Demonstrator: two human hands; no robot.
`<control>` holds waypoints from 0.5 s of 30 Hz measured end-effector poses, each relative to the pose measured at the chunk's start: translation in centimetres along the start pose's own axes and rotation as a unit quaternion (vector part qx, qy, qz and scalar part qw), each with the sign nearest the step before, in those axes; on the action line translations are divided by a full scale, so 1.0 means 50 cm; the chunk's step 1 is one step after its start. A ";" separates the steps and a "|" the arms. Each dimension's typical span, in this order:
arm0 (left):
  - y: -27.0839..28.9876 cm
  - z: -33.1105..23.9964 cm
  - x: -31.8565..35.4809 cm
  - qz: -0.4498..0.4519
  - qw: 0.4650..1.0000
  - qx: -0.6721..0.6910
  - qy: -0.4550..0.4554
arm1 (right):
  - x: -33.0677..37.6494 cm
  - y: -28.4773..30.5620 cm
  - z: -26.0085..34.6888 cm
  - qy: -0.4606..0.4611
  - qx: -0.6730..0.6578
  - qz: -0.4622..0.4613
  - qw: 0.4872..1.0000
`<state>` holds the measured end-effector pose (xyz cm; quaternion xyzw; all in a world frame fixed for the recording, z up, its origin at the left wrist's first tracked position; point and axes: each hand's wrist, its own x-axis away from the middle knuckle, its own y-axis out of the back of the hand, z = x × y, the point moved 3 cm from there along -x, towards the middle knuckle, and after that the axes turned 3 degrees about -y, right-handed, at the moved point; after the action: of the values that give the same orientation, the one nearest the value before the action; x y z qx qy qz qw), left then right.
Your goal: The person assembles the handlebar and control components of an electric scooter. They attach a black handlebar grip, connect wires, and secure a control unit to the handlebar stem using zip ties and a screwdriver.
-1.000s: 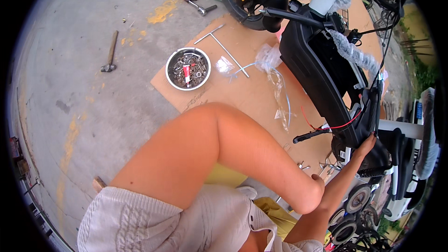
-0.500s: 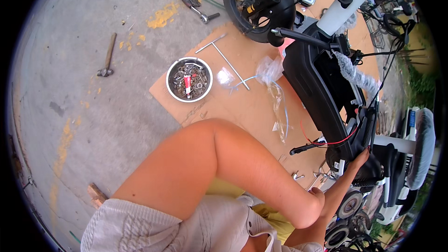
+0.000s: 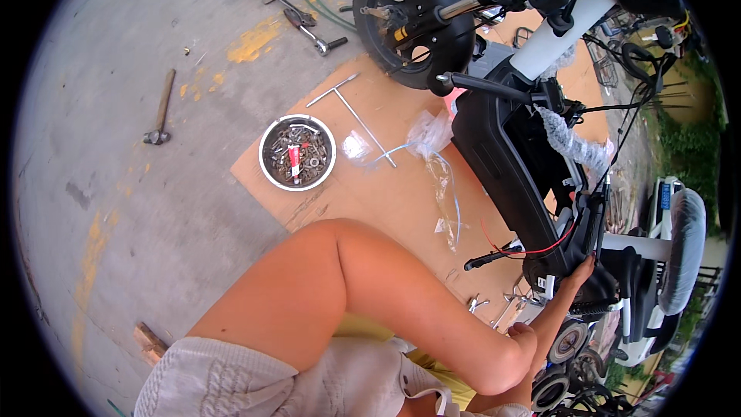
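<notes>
A black electric scooter (image 3: 502, 170) stands on cardboard at the right, its body panel and cables exposed. My right hand (image 3: 583, 272) reaches up to the scooter's lower rear frame and touches it; its fingers are mostly hidden there. A red wire (image 3: 540, 250) loops out just left of that hand. My left arm bends across the front, elbow foremost. The left hand (image 3: 522, 333) is curled in close beside my right forearm, only part of its fingers showing; whatever it may hold is hidden.
On the cardboard (image 3: 340, 201) lie a metal bowl (image 3: 268, 177) of bolts and a small red-and-white tube, a T-handle wrench (image 3: 363, 123) and clear plastic bags (image 3: 431, 133). A hammer (image 3: 164, 104) and ratchet (image 3: 309, 33) rest on concrete. Wheels (image 3: 567, 342) lie at lower right.
The scooter, bowl and tools have all shifted slightly left and mostly down in the view. My right hand stays at the same part of the scooter; the left remains curled beside the right forearm.
</notes>
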<state>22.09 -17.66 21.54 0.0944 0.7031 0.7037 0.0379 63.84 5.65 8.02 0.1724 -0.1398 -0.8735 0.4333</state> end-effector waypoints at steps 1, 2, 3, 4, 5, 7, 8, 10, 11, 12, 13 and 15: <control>-0.003 -0.002 -0.011 -0.007 1.000 0.003 0.015 | -0.006 0.003 -0.005 -0.006 -0.006 0.001 1.000; -0.007 -0.001 -0.017 -0.012 0.999 0.007 0.030 | -0.007 0.001 -0.008 -0.014 -0.013 0.003 1.000; -0.013 0.001 -0.022 -0.016 0.999 0.013 0.033 | -0.009 0.000 -0.010 -0.021 -0.021 0.005 1.000; -0.018 0.002 -0.026 -0.020 0.999 0.019 0.035 | -0.012 -0.003 -0.013 -0.041 -0.035 0.022 0.998; -0.023 0.002 -0.029 -0.025 0.999 0.024 0.035 | -0.017 0.003 -0.018 -0.027 -0.029 0.025 0.999; -0.033 -0.001 -0.049 -0.021 0.999 0.031 0.038 | -0.032 0.028 -0.037 0.001 -0.017 0.028 0.999; -0.042 0.001 -0.060 -0.015 0.998 0.034 0.044 | -0.035 0.022 -0.042 -0.001 -0.018 0.009 1.000; -0.060 0.001 -0.078 -0.022 0.997 0.048 0.051 | -0.042 0.012 -0.042 0.025 0.021 0.018 0.999; -0.064 -0.001 -0.082 -0.023 0.997 0.054 0.051 | -0.044 0.014 -0.050 0.036 0.040 0.019 0.998; -0.066 -0.001 -0.088 -0.018 0.997 0.060 0.055 | -0.048 0.019 -0.056 0.047 0.058 0.019 0.997; -0.067 -0.001 -0.095 -0.013 0.996 0.065 0.059 | -0.056 0.026 -0.058 0.049 0.050 0.018 0.997; -0.084 -0.004 -0.117 -0.002 0.995 0.076 0.069 | -0.055 0.020 -0.065 0.047 0.030 0.018 0.998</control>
<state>27.44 -18.90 16.88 0.0472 0.7559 0.6527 -0.0167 67.50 6.97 5.99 0.2239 -0.1484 -0.8519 0.4495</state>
